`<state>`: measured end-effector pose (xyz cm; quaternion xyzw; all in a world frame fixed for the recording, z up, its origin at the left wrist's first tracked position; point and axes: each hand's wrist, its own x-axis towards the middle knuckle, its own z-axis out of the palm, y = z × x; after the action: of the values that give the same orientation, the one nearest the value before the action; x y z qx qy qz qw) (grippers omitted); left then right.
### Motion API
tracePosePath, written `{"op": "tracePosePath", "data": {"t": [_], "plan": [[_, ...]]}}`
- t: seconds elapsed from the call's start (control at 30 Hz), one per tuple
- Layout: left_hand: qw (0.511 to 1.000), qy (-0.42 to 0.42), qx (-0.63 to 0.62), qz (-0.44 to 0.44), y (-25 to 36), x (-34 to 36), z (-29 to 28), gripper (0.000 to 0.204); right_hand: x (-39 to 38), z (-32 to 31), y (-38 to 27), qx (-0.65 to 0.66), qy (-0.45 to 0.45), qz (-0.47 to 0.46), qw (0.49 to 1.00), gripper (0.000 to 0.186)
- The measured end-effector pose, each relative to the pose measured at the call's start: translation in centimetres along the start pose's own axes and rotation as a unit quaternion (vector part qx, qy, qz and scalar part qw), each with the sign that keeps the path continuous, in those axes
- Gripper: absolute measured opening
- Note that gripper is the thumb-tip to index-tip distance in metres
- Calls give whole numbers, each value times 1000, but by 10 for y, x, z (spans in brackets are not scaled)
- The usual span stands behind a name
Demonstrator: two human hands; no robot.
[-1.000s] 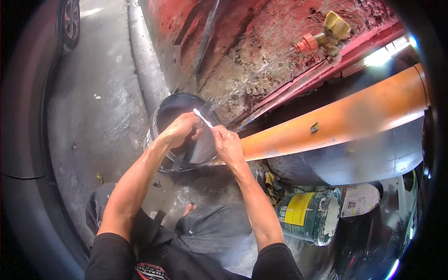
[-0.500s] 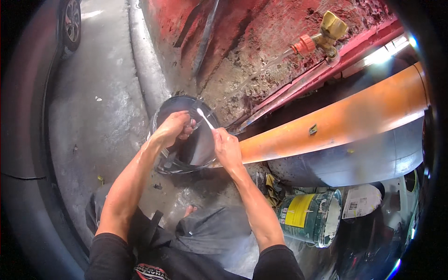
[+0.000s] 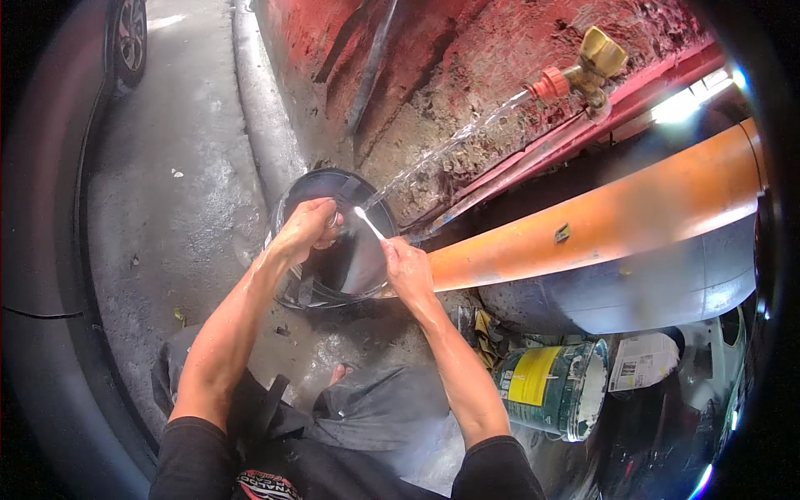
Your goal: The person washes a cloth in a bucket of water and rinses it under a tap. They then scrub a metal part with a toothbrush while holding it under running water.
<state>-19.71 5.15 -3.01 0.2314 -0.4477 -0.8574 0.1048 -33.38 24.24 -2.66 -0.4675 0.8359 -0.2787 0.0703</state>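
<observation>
A brass tap with a red fitting (image 3: 583, 71) on the red wall sends a stream of water (image 3: 442, 154) down into a black bucket (image 3: 333, 242). Over the bucket, my right hand (image 3: 407, 268) holds a thin white stick-like tool (image 3: 369, 223) under the stream. My left hand (image 3: 307, 229) is closed around a small object at the tool's far end; what it is cannot be made out.
An orange pipe (image 3: 617, 225) runs to the right above a grey drum (image 3: 633, 292). A green and yellow paint can (image 3: 550, 387) lies on its side near my right knee. A car wheel (image 3: 129, 37) shows at top left. Wet concrete (image 3: 175, 183) surrounds the bucket.
Both hands have stayed over the bucket; the white tool has shifted slightly in the stream as the hands work on it.
</observation>
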Motion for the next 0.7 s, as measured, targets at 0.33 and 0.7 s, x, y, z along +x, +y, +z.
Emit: {"op": "tracePosePath", "data": {"t": [0.33, 0.7], "plan": [[999, 1, 15, -30, -25, 8, -8, 20, 7, -4, -23, 26, 4, 3, 1000, 30], [1000, 7, 5, -12, -12, -3, -7, 20, 18, 3, -24, 23, 8, -7, 1000, 31]]}}
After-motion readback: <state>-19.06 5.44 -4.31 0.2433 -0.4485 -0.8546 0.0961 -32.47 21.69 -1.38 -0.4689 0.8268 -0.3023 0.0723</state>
